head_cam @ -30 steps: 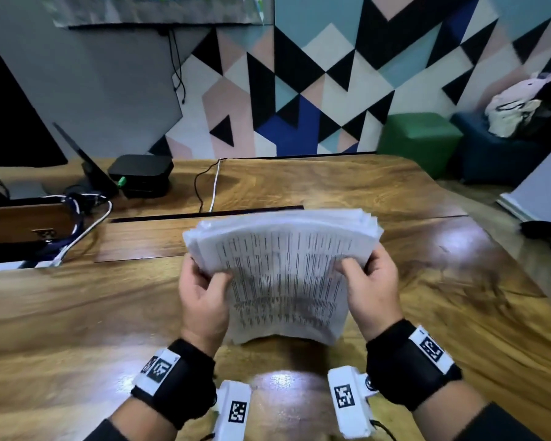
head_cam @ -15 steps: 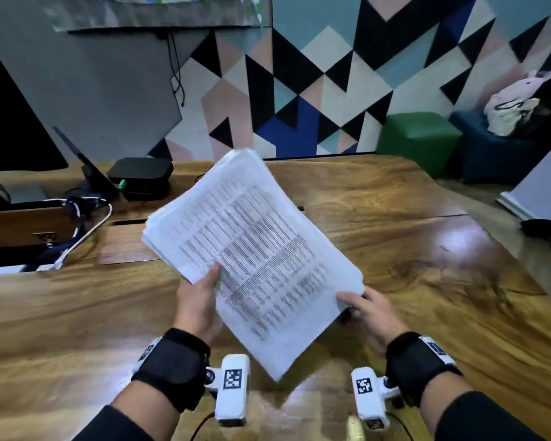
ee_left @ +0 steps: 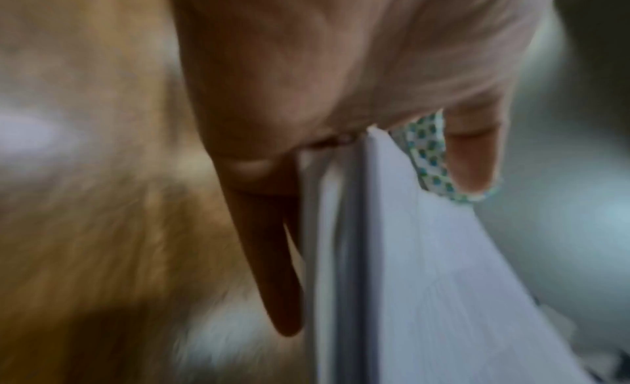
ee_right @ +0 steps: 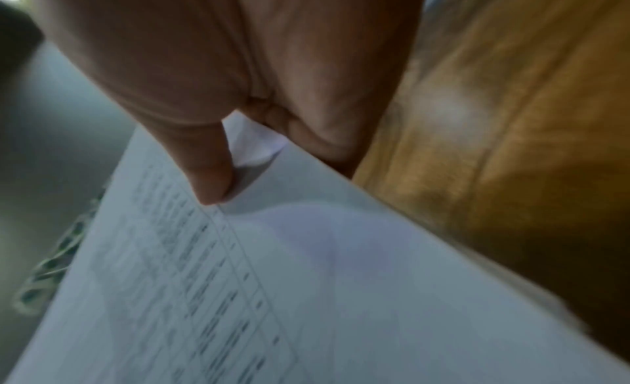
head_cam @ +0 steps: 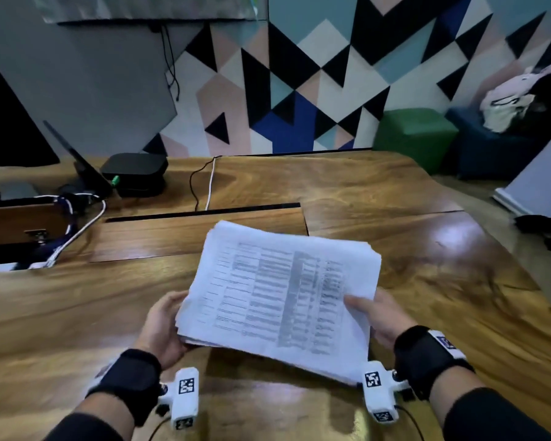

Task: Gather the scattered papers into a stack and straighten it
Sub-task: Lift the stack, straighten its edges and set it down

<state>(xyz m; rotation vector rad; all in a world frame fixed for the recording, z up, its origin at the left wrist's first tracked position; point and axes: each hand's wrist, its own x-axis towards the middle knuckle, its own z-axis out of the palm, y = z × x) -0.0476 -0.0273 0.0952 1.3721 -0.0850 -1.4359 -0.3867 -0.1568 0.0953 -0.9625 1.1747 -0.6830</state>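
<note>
A thick stack of printed white papers [head_cam: 283, 291] is held above the wooden table [head_cam: 77, 313], tilted with its far edge raised. My left hand [head_cam: 164, 326] grips the stack's left edge; in the left wrist view the paper edges [ee_left: 341, 255] run between the thumb and the fingers [ee_left: 272, 268]. My right hand [head_cam: 379, 316] pinches the stack's right side, thumb on top, as the right wrist view shows on the printed top sheet [ee_right: 238, 282]. The sheet edges are slightly fanned and uneven.
A black box [head_cam: 134, 171], a dark tablet stand [head_cam: 77, 157] and white and black cables [head_cam: 209, 183] sit at the table's far left. A recessed wooden panel [head_cam: 198, 233] lies just beyond the stack. Green [head_cam: 414, 135] and blue [head_cam: 484, 148] stools stand off the far right.
The stack has swung from standing on edge, through a diagonal held mostly by my left hand, to a flatter tilt. My right hand has taken hold of its right side again.
</note>
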